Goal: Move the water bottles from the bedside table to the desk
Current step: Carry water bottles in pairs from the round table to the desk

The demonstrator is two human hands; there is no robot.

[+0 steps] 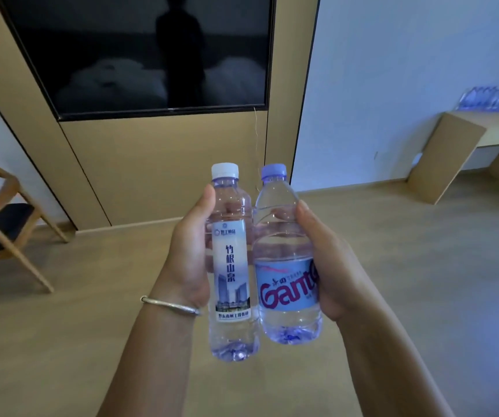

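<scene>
Now carry upright toward desk [483, 127], left hand [191, 251] and right hand [326, 260] each clamped round a bottle [231, 266]

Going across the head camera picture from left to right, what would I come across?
Wooden chair → left hand → white-capped bottle → blue-capped bottle → right hand → desk with a pack of bottles.

The slimmer bottle [232, 266] is clear with a white cap and a pale label — dark characters running down it over a grey-blue print of towers. The second bottle [287, 260] is clear too, with a lilac-blue cap and a sky-blue label lettered in magenta. Around them: tan floor [392, 266], tan wall panel [158, 164], black screen [140, 52], a silver bangle [170, 305].
</scene>
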